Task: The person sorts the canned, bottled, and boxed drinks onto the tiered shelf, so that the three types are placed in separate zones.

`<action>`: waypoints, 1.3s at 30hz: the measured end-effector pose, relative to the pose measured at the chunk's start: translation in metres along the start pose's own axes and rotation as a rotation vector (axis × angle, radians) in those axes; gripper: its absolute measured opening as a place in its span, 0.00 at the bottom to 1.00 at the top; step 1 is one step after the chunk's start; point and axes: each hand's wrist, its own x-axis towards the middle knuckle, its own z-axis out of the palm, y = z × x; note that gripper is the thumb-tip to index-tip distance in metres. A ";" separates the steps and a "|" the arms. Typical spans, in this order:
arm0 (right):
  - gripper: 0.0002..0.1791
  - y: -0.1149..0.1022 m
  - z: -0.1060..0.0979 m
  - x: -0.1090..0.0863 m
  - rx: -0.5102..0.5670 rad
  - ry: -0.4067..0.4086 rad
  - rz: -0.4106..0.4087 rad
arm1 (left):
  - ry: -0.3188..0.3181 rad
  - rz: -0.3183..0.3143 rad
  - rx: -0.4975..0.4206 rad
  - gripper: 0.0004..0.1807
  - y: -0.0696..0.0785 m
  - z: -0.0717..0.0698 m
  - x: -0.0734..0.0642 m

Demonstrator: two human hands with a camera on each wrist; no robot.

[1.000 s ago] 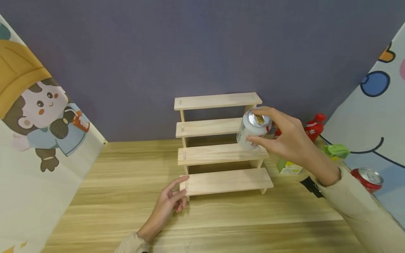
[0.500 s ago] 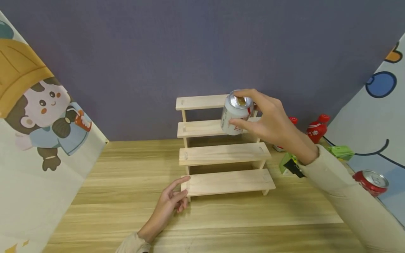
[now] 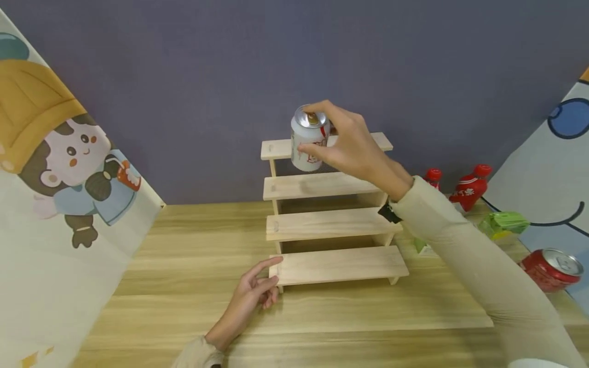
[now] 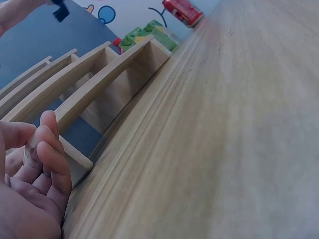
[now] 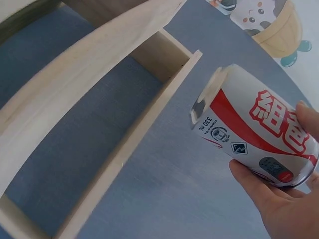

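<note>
One white can (image 3: 304, 135) in the right hand (image 3: 350, 142) has moved left.

Out on the right, a red cylindrical metal can (image 3: 551, 270), a bright green carton (image 3: 503, 225), two red-capped bottles (image 3: 469, 190) behind!

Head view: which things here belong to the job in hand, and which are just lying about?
Seemingly part of the job:
- white drink can, held in the right hand
- four-step wooden shelf, with the left hand at its lowest step

Probably just lying about right now:
- red drink can
- red-capped bottles
- green cartons
</note>
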 end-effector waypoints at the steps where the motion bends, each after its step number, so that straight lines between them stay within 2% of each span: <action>1: 0.32 0.002 0.002 0.004 -0.001 0.001 0.010 | -0.007 0.002 -0.003 0.27 0.000 0.000 0.001; 7: 0.32 0.018 0.018 0.025 0.014 0.006 0.080 | -0.006 0.005 -0.014 0.27 -0.001 0.000 0.003; 18: 0.31 0.040 0.037 0.045 0.035 0.038 0.208 | 0.012 -0.020 -0.026 0.27 0.001 0.000 0.000; 23: 0.33 0.047 0.040 0.051 0.037 -0.009 0.254 | 0.014 -0.011 -0.020 0.27 0.000 0.000 0.002; 27: 0.34 0.050 0.044 0.049 0.052 -0.025 0.275 | 0.015 -0.011 -0.023 0.27 -0.002 0.002 0.003; 33: 0.37 0.051 0.048 0.039 0.081 0.019 0.251 | 0.002 -0.022 -0.031 0.27 -0.004 0.006 -0.001; 39: 0.35 0.048 0.054 0.042 0.163 0.044 0.239 | 0.016 -0.009 -0.010 0.27 0.001 0.004 -0.005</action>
